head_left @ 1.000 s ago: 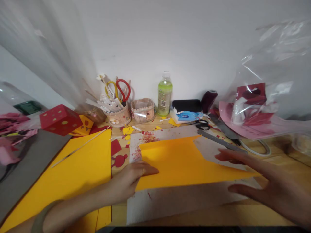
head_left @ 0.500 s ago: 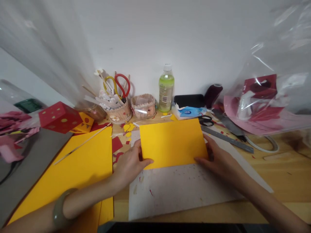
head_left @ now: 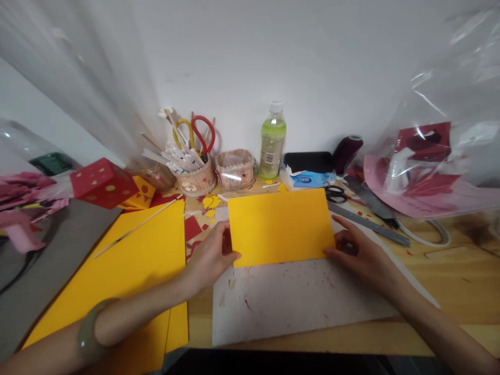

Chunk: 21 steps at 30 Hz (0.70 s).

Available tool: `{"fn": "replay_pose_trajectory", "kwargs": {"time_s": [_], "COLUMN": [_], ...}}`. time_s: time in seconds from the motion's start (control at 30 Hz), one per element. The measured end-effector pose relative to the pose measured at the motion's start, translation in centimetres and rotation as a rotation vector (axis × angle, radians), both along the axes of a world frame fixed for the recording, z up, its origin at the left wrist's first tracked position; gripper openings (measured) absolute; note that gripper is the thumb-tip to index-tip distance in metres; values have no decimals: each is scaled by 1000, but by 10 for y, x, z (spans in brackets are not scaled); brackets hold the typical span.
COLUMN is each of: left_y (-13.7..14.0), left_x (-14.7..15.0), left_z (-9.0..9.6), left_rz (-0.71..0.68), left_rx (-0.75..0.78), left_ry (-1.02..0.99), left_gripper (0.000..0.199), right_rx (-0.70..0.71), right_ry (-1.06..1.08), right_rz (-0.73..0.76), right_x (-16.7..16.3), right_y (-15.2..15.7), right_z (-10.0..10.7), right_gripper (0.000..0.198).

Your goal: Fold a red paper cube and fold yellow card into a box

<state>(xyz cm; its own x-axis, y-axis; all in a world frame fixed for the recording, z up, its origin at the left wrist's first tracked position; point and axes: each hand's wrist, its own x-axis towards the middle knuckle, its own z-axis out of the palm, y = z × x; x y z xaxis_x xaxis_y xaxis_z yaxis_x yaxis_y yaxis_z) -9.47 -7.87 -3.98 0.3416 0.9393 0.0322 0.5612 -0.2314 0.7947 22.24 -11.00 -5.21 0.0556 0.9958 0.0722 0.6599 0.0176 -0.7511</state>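
Note:
Between my hands a rectangular sheet of yellow paper (head_left: 282,227) is tilted up over a stained white board (head_left: 289,307). My left hand (head_left: 211,255) pinches its lower left corner, thumb in front and the fingers partly hidden behind the left edge. At the lower right corner, the thumb of my right hand (head_left: 357,255) touches the paper. The other fingers of that hand are curled beside the right edge, the index finger raised a little. Larger yellow sheets (head_left: 144,276) lie under my left forearm, with a thin stick (head_left: 136,227) across them.
At the back stand a pen cup (head_left: 197,182) with scissors (head_left: 203,134), a small basket (head_left: 234,169), a green drink bottle (head_left: 272,140) and a tissue pack (head_left: 308,179). A metal ruler (head_left: 371,225) lies right; a red box (head_left: 102,183) sits left. Paper scraps (head_left: 192,228) litter the table.
The camera view has shifted slightly, moving the scene rightward. My right thumb has slid outward to the paper's edge and that hand's fingers have loosened. My left hand keeps its pinch.

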Motion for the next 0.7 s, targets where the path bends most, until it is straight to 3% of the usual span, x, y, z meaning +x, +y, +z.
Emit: {"fn": "replay_pose_trajectory", "kwargs": {"time_s": [0.07,0.13,0.17,0.37,0.57,0.7], "left_y": [2,3,2,-12,-32,-37], "left_x": [-1,-2,-3,-10,-10,-5], "left_z": [5,8,9,5,16,17], "left_rz": [-60,-150,-199,-474,-659,-726], "left_rx": [3,110,175,352,431,456], "left_ry": [-188,-270,-262,107,479,472], "left_gripper": [20,4,10,30,69,58], "right_rx": [4,31,61,157,125,196], "right_ry": [130,198,208,-102,-291,-344], "right_rz": [46,63,68,251,277,327], "right_x": [4,7,8,19,20,12], "right_y": [-1,-3,-5,-14,-11,-10], "right_z": [4,7,7,-1,-2,8], "right_gripper": [40,34,34,17,39,47]}}
